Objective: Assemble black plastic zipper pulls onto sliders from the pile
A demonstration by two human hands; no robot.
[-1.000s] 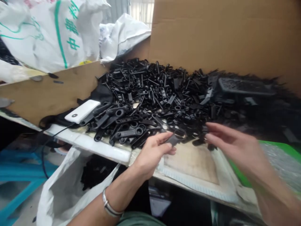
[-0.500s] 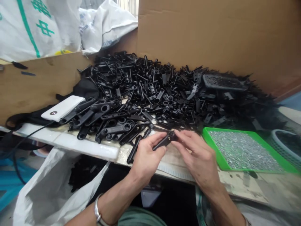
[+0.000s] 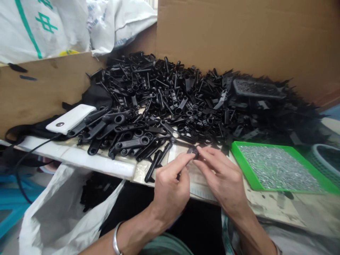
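Observation:
Between my two hands, above the table's front edge, is a black plastic lever-like part point(image 3: 193, 152), mostly covered by my fingers. My left hand point(image 3: 172, 180) is closed around its shank, thumb and fingers wrapped over it. The thumb and fingertips of my right hand point(image 3: 223, 173) pinch the part's round end. Just left of my left hand lie several black arm-shaped parts point(image 3: 134, 143) with ring ends, heaped on the table. A green tray point(image 3: 249, 177) full of small silvery metal pins point(image 3: 278, 166) stands to the right of my right hand.
Behind is a big pile of black plastic parts point(image 3: 159, 85) against a cardboard wall point(image 3: 239, 35). A dark shallow tray point(image 3: 257, 95) rests on it. A white power bank point(image 3: 70, 118) with a cable lies left. A white sack point(image 3: 53, 216) hangs open below; a basket point(image 3: 321, 166) stands right.
My left hand has turned and closed further over the black part, hiding the shank that showed before. My right hand keeps its pinch on the end. The camera view has shifted slightly.

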